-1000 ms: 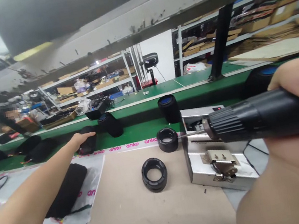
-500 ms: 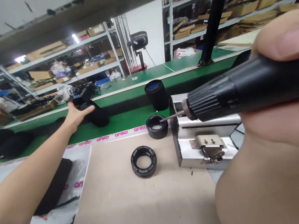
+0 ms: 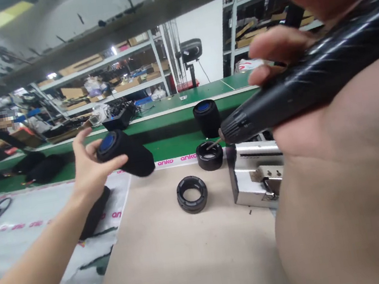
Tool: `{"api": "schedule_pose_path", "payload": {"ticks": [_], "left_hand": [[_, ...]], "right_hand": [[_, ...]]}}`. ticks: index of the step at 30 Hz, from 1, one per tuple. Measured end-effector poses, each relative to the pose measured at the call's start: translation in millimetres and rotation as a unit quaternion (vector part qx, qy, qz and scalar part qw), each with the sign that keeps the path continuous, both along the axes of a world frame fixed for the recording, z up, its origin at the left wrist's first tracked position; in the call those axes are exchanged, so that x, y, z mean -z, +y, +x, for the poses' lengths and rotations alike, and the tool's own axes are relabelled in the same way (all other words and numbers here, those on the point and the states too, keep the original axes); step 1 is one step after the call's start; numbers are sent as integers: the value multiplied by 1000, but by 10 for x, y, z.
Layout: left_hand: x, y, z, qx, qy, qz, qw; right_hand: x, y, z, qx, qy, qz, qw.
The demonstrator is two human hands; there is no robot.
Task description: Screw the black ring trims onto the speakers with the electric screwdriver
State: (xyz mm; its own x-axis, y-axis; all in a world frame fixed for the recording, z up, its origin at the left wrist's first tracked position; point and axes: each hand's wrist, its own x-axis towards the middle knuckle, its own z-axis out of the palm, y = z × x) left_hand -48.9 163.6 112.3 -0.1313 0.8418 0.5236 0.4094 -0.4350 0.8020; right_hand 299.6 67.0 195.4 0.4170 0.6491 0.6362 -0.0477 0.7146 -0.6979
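Observation:
My left hand (image 3: 90, 166) grips a black cylinder with a blue disc in its end (image 3: 129, 154), held tilted above the back edge of the cardboard sheet (image 3: 156, 244). On the right, my right hand (image 3: 315, 92) is wrapped round a black electric screwdriver (image 3: 286, 89), its thin bit pointing left and down. Behind the bit, as seen here, stands a black ring (image 3: 210, 160); whether they touch I cannot tell. Another black ring (image 3: 193, 202) lies flat on the cardboard. A second black cylinder with a blue top (image 3: 207, 122) stands upright on the green surface.
A metal box-like fixture (image 3: 250, 180) sits beside the rings, partly behind my right wrist. One small dark screw (image 3: 250, 212) lies near it. A grey beam (image 3: 119, 27) crosses overhead. Black padded pieces (image 3: 43, 169) lie at the left, and loaded shelves (image 3: 101, 74) stand behind.
My left hand has lifted the black cylinder off the green surface and drawn it nearer. My right hand has tilted the screwdriver, with its rear end higher and some fingers loosened.

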Motion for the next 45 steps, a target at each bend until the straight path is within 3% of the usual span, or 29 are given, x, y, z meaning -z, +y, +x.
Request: {"api": "schedule_pose_path", "payload": {"ticks": [3, 5, 7, 11, 15, 19, 22, 27, 31, 40, 45], "left_hand": [[271, -636, 110, 75, -30, -7, 997], [519, -978, 226, 115, -43, -24, 992], [760, -1208, 348, 128, -49, -12, 990], [1096, -1362, 518, 111, -92, -9, 990], [1252, -1334, 587, 121, -136, 0, 983], [1308, -1333, 627, 129, -173, 26, 976], [1307, -1360, 645, 122, -173, 27, 977], [1297, -1392, 664, 116, -165, 23, 979], [1302, -1431, 646, 126, -141, 7, 982], [1152, -1551, 388, 203, -132, -102, 965], [1041, -1452, 310, 205, -128, -88, 966]], "right_hand": [[-49, -19, -245, 2, 63, 119, 991], [-66, -44, -369, -19, 35, 79, 996], [-64, -67, -441, -38, -20, -10, 999], [-2, -69, -479, -47, -155, -147, 976], [145, -56, -495, -79, -294, -255, 918], [421, -125, -575, -84, -367, -385, 843], [694, -221, -669, -77, -366, -451, 811], [1139, -271, -765, -67, -381, -464, 797], [1359, -218, -773, -45, -401, -454, 795], [1414, -150, -762, -40, -400, -443, 801], [1190, -217, -731, -40, -362, -450, 816]]}}
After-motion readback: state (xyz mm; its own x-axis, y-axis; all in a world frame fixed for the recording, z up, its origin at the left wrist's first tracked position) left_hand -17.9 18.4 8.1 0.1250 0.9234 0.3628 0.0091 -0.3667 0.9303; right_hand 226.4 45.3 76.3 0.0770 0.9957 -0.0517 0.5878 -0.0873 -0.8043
